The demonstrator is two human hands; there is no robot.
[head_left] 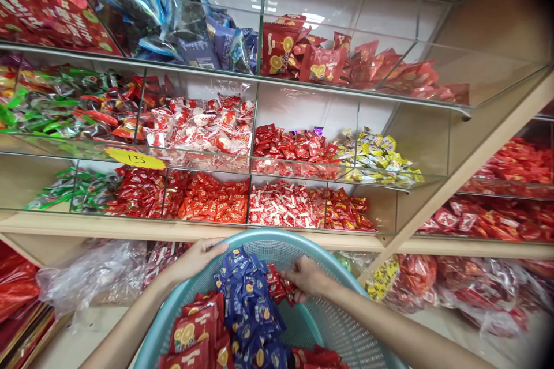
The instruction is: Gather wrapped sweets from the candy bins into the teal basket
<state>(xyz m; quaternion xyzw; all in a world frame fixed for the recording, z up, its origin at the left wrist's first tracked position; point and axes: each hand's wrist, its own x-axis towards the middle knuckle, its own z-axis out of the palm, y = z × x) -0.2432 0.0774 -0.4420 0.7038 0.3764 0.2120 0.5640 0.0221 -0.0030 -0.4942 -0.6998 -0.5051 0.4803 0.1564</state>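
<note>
A teal plastic basket (344, 323) with mesh sides fills the lower middle of the view. My left hand (199, 256) grips its far left rim, fingers over the edge. Inside the basket, my right hand (306, 278) is closed on small red candy packets (276, 283), partly hidden by the fingers. Dark blue candy packets (253, 314) lie heaped in the basket's middle, left of my right hand. Larger red packets (194, 328) with an orange-slice print are at the basket's left side. More red packets (318, 357) show at the bottom edge.
Glass-fronted shelves (208, 229) of sorted wrapped candies stand just beyond the basket. A yellow tag (135, 158) reading 15 hangs on one shelf. Below are clear plastic bags (97, 274) at left and bagged red candies (480, 288) at right. A slanted wooden post (459, 176) divides the shelving.
</note>
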